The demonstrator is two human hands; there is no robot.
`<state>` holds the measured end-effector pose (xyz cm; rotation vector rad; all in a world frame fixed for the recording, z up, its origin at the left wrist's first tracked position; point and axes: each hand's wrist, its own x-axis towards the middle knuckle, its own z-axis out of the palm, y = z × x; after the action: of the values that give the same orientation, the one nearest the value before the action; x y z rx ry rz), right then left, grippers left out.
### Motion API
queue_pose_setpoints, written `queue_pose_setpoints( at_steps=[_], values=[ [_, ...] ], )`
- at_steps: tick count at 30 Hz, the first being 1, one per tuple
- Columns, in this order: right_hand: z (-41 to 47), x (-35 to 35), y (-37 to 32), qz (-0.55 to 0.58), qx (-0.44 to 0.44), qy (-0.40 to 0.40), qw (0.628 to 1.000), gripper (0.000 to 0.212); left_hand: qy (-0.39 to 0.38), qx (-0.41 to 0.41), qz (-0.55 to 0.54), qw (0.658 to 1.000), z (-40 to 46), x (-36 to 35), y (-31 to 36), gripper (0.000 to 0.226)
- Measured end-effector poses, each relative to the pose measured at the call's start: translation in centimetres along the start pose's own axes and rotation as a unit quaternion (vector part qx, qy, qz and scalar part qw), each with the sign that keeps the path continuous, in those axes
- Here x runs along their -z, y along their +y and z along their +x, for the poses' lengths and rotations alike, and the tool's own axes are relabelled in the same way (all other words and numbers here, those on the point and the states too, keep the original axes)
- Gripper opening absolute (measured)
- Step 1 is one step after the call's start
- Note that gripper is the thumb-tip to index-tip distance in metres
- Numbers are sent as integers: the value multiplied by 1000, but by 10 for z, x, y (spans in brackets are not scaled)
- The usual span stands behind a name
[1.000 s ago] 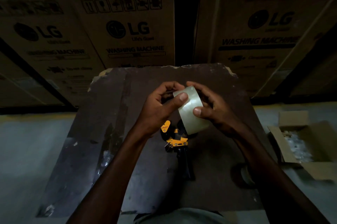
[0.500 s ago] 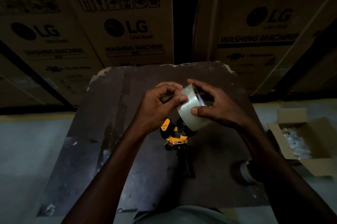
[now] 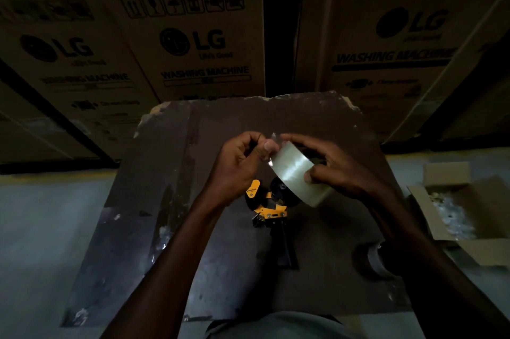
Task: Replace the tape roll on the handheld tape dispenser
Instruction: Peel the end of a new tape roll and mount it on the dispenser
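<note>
Roll (image 3: pixel 299 173) held over the dispenser (image 3: pixel 269 207)
Right hand (image 3: pixel 335 170) grips the roll; left hand (image 3: pixel 238 166) pinches its loose end, above the dispenser.

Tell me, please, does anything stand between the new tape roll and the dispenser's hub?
Nothing visible does. The tape roll is held by the right hand just above the dispenser on the table; the left hand pinches its loose end, off to the side.

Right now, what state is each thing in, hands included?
Clear tape roll: held above the table, off the dispenser.
Right hand: gripping the roll.
Left hand: pinching the tape's loose end.
Tape dispenser: lying on the table, spindle empty.
Small cardboard box: open.
</note>
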<state>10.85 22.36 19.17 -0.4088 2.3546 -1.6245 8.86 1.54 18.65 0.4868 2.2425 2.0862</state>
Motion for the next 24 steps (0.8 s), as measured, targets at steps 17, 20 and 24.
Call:
queue_pose_setpoints(
  at_steps=[17, 20, 24],
  values=[
    [3, 11, 15, -19, -101, -39, 994, 79, 15, 75, -96, 992, -6, 3, -17, 12],
    [5, 15, 15, -33, -80, -61, 994, 73, 3, 87, -127, 988, -8, 6, -21, 9],
    [7, 23, 13, -67, -64, -89, 992, 74, 10, 113, -166, 980, -10, 7, -28, 18]
  ],
)
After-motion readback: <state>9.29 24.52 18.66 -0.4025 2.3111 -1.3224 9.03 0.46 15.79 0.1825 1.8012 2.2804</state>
